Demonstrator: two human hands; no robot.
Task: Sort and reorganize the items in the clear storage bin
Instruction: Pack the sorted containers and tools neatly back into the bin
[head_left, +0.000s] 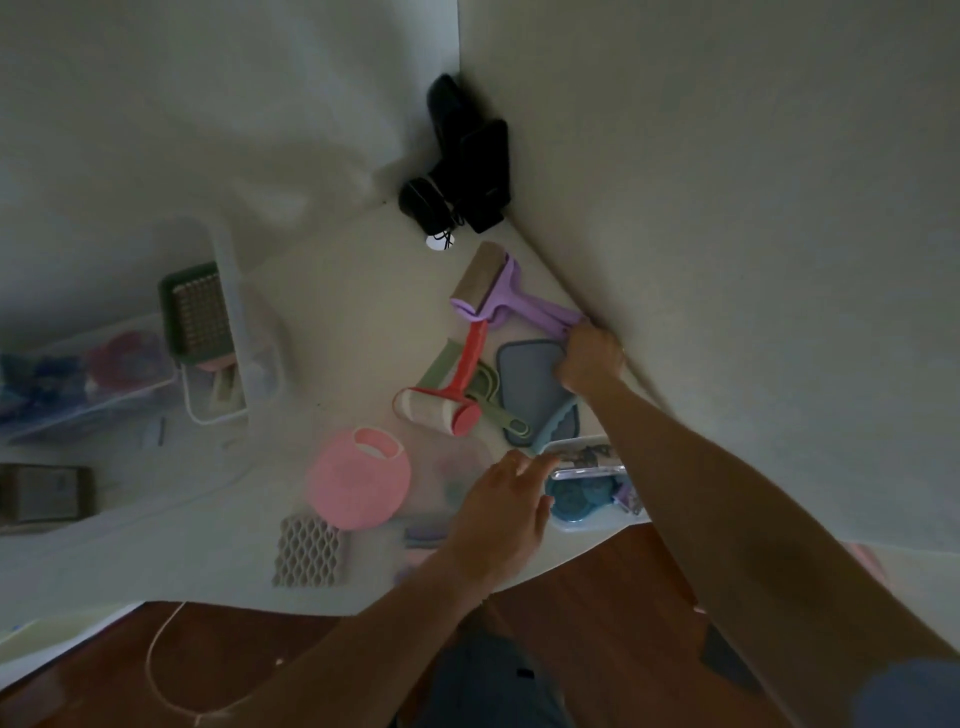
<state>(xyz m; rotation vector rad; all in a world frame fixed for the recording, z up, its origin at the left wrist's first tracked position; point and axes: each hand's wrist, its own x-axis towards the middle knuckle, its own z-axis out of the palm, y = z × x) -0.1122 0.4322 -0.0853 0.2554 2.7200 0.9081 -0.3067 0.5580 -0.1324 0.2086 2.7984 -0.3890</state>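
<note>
The clear storage bin (228, 332) stood well to the left of the purple lint roller (498, 291), a green brush (195, 312) propped inside it. The right hand (589, 361) was clenched on the purple roller's handle end, hard against the wall (727, 208). The left hand (501, 512) hovered with fingers loosely spread, grasping nothing, near a small clear tray (587, 457) below the roller. A red lint roller (452, 395) lay just below the purple one. The step would likely go best by drawing the purple roller away from the wall before lifting, so its head clears the red handle.
</note>
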